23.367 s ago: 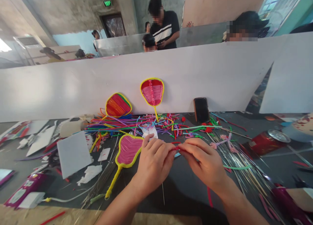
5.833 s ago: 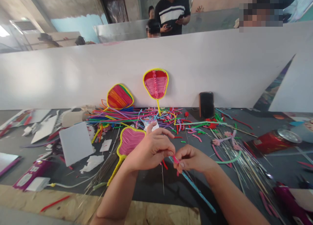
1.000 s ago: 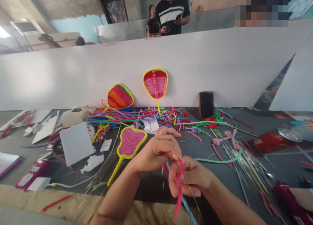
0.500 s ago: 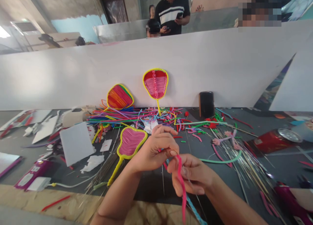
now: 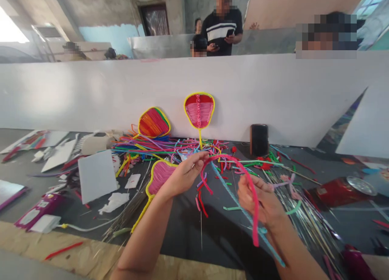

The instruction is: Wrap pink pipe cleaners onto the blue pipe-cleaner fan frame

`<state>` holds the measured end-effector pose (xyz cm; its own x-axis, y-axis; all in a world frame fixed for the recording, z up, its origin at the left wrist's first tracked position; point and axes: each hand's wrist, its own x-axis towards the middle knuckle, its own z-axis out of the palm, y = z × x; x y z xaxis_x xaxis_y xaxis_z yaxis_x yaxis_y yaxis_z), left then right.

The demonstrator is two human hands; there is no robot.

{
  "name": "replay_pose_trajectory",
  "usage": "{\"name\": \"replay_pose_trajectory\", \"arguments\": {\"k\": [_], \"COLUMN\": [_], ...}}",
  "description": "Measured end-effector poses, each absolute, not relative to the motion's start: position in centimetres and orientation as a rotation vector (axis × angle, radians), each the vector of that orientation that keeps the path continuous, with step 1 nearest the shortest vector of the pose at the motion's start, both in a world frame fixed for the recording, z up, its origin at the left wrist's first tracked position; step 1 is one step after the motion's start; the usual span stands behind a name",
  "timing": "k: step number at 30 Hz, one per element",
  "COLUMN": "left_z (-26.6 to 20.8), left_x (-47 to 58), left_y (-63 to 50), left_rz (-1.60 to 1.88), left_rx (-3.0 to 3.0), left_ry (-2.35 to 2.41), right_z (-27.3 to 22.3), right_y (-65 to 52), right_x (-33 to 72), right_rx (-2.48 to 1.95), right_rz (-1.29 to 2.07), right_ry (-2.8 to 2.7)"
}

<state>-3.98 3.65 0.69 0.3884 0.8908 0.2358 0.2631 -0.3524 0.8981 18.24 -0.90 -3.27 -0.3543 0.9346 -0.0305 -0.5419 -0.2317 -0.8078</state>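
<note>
My left hand [image 5: 189, 172] pinches a bright pink pipe cleaner [image 5: 240, 165] together with a light blue twisted pipe cleaner stem [image 5: 226, 187], its fingertips closed above the table. The pink strip arches rightward and hangs down past my right hand [image 5: 261, 199]; a shorter pinkish-red end curls below the left fingers. The blue stem slants down to the lower right, crossing near the right wrist. My right hand has curled fingers behind the pink strip; what they hold, if anything, is hidden. Under my left forearm lies a pink fan with a yellow rim [image 5: 161, 176].
A red-and-pink fan [image 5: 199, 110] and an orange-red fan [image 5: 154, 122] lean against the white board [image 5: 258, 93]. Pipe cleaners and wires [image 5: 306, 207] litter the table. A black phone [image 5: 259, 140], red can [image 5: 343, 193] and white card [image 5: 97, 176] are around.
My right hand has moved away from my left, to the right. The pink pipe cleaner now arches between them instead of hanging straight down. The view has tilted slightly upward.
</note>
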Motion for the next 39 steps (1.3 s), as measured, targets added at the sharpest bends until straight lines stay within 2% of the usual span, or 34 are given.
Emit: {"name": "replay_pose_trajectory", "arguments": {"k": [6,11,19,25,30,39], "left_z": [0.1,1.6,0.3,-3.3,-5.3,-7.8], "left_x": [-3.3,-4.2,-6.5,-9.0,-9.2,-9.2], "left_y": [4.0,3.1,1.9,0.4,-0.3,-1.6], "left_rz": [0.892,0.935,0.737,0.464,0.698,1.042], "left_rx": [1.406,1.287,1.395,1.609,1.964,1.719], "left_ry": [0.799,0.871,1.157,1.241,1.358,1.452], "right_z": [-3.2,-3.4,-4.9,-8.4,-10.3,-10.4], "right_y": [-0.5,-0.1,-1.7,-6.4,-8.3,-8.5], "right_x": [18.2,17.2,15.6,14.2,13.1,14.2], "right_rx": [-0.494,-0.677,-1.126,-1.151,-1.192,-1.212], "right_rz": [1.706,1.733,1.771,1.906,1.813,1.665], "right_ry": [-0.792,-0.773,-0.958,-1.102,-1.272,-1.242]}}
